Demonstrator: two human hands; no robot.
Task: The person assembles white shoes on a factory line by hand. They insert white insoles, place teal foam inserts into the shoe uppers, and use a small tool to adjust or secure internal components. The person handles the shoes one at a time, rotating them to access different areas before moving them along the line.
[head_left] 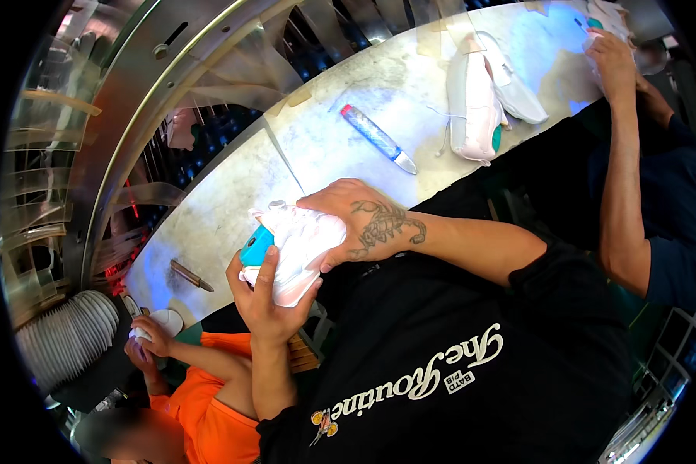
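Note:
A white shoe (305, 236) with a teal last (256, 246) showing at its opening is held between my two hands, above the table's near edge. My left hand (274, 305) grips it from below, with fingers and thumb spread along the near and left sides. My right hand (367, 220), tattooed on the back, is closed round the other end; some of its fingers are hidden behind the shoe. Past my right hand, a slim translucent blue tool (375, 138) with a red end and a pale tip lies on the table.
A pair of white shoes (472, 100) rests on the pale tabletop (232, 193) at right. A brown-handled tool (191, 275) lies left. Metal framing with clear plastic strips (240, 77) borders the far side. Co-workers' hands (153, 336) work at left, and another co-worker's hand (612, 58) at far right.

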